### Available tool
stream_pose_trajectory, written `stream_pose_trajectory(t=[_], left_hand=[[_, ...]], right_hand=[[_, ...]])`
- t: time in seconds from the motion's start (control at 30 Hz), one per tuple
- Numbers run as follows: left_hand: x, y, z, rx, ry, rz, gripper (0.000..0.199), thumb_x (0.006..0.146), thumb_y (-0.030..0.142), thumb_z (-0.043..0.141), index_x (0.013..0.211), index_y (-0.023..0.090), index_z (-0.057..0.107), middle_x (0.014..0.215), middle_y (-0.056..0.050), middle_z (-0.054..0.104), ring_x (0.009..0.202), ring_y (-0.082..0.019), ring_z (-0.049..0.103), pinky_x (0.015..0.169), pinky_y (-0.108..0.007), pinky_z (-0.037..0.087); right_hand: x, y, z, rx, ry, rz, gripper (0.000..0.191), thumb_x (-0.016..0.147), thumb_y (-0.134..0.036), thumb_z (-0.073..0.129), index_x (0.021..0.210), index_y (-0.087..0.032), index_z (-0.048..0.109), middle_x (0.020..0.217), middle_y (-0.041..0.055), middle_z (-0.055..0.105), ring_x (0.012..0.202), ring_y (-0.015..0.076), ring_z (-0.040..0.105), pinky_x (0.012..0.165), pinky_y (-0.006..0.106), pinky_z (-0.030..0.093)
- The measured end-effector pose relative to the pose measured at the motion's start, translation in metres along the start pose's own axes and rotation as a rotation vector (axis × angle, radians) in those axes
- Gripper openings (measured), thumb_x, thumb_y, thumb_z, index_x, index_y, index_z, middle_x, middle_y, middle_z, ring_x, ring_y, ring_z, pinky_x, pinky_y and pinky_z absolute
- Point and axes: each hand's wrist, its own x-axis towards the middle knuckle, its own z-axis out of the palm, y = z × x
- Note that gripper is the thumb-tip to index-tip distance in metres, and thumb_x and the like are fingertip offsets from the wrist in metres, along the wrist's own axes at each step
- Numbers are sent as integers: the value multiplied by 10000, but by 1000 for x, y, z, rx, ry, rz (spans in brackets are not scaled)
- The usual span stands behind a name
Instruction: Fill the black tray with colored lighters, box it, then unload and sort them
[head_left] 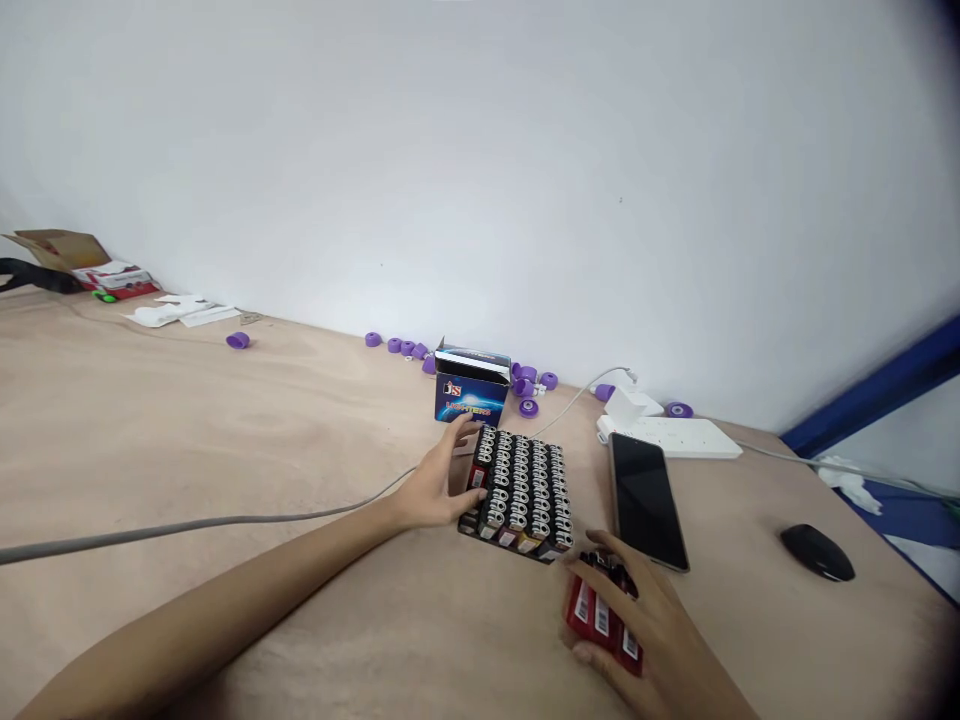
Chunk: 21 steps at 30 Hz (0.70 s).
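A tray of lighters [523, 485] stands on the table in front of me, several rows upright with their metal tops up. My left hand [442, 480] rests at the tray's left side, thumb and fingers apart around its edge and touching it. Near the tray's front right corner, my right hand [637, 620] grips several red lighters [600, 610] together, their white barcode labels showing. Behind the tray is a blue lighter box [471, 395] with its top flap raised.
Purple caps [529, 408] lie along the wall. To the right are a phone [649, 498], a white power strip [690, 437] and a black mouse [817, 552]. A grey cable [225, 522] crosses the left side. Papers [184, 311] and a cardboard box [64, 248] lie far left.
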Motion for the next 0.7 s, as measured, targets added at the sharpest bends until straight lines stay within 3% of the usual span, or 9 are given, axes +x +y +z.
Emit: stream_pose_trajectory(t=[0.1,0.23,0.43,0.6,0.7], left_hand=[[3,-5,0,-91,-81,-33,1011,815,284,745,1559,234,62,1527,-201,359,1411,-359,371,1171,-574,281],[4,-8,-1,-176,-96,-63,989,846,294,725,1559,265,40,1528,-190,350,1425,-334,355,1191,-567,238],[10,-6,0,-243,-86,-129,910,912,296,650,1567,279,20,1430,-179,441,1371,-307,434,1161,-534,312],[12,-5,0,-244,-87,-144,952,877,239,685,1570,264,33,1378,-174,477,1349,-312,443,1156,-541,312],[12,-6,0,-240,-94,-148,977,858,223,701,1570,256,33,1378,-180,472,1339,-317,448,1160,-551,298]], right_hand=[[5,2,-6,-11,-39,-48,577,813,-530,700,1314,-253,630,1435,182,502,1274,402,521,937,553,523],[5,7,-2,-38,-11,-76,642,762,-592,717,1303,-254,639,1411,175,533,1254,426,513,928,584,491],[0,11,0,-97,15,-116,736,746,-672,679,1380,-314,576,1476,131,492,1255,424,500,933,559,466],[-1,3,-18,-145,-58,-71,639,854,-501,640,1459,-380,474,1416,83,575,1195,367,580,920,518,507],[-1,3,-18,-148,-51,-96,655,869,-471,623,1488,-374,433,1420,85,576,1197,361,591,911,510,523]])
